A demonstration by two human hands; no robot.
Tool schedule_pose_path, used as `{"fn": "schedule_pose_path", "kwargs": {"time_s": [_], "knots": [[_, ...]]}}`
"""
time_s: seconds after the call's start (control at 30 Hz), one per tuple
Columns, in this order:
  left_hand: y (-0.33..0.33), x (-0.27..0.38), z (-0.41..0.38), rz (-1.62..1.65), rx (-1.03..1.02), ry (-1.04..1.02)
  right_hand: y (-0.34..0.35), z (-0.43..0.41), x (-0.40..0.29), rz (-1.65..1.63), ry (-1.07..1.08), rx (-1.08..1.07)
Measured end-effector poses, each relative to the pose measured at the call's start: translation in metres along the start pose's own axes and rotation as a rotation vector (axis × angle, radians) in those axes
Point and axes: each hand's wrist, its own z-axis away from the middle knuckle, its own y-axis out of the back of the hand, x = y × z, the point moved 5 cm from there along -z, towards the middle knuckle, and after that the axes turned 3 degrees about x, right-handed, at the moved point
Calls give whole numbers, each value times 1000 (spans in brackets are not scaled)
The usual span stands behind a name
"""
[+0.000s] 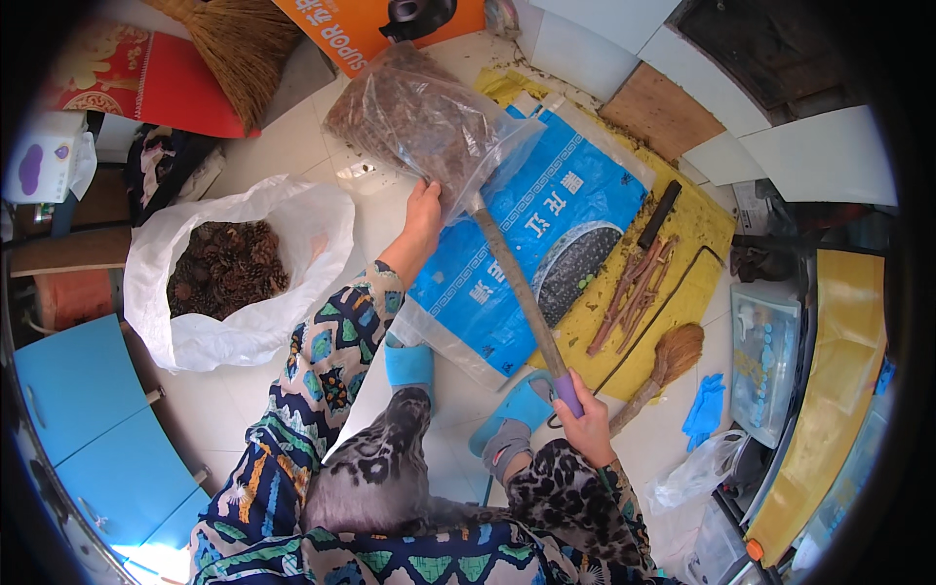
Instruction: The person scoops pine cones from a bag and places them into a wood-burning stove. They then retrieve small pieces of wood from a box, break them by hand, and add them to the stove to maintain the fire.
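My left hand (420,223) grips the mouth of a clear plastic bag (417,102) filled with brown, crumbly material. The bag lies tilted on the tiled floor, its opening towards the lower right. My right hand (587,420) is closed around the purple grip of a long-handled tool (521,281). Its grey shaft runs up into the bag's mouth, where the far end is hidden. Beneath the shaft a blue printed woven sack (475,307) lies flat, partly over a yellow sheet (684,227).
A white sack (157,314) of pine cones (227,270) stands at left. On the yellow sheet lie twigs (632,296), a black bar (659,213) and a bent metal rod (654,311). A short brush (669,355) and blue gloves (704,411) lie right. Blue cabinets (80,395) stand lower left.
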Motion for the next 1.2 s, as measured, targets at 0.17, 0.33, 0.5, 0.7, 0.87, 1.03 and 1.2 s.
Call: {"fn": "schedule_pose_path", "kwargs": {"time_s": [0.17, 0.33, 0.5, 0.7, 0.87, 1.03, 1.2], "knots": [[-9, 2, -4, 116, -48, -73, 0, 2, -5, 101, 170, 81], [-12, 6, -3, 62, -63, -59, -3, 4, 3, -39, 31, 30], [-11, 15, 17, -39, 175, -132, -3, 8, 8, -201, -33, 2], [-39, 54, 77, -718, 273, -1128, 3, 15, 7, -201, -51, 64], [-64, 66, 96, -1162, 24, -1544, 10, 17, 3, -134, 2, 98], [-67, 75, 86, -1380, 39, -1477, 14, 20, 6, -111, -8, 124], [-73, 84, 87, -1368, 92, -1469, 18, 26, 13, -86, -25, 142]]}}
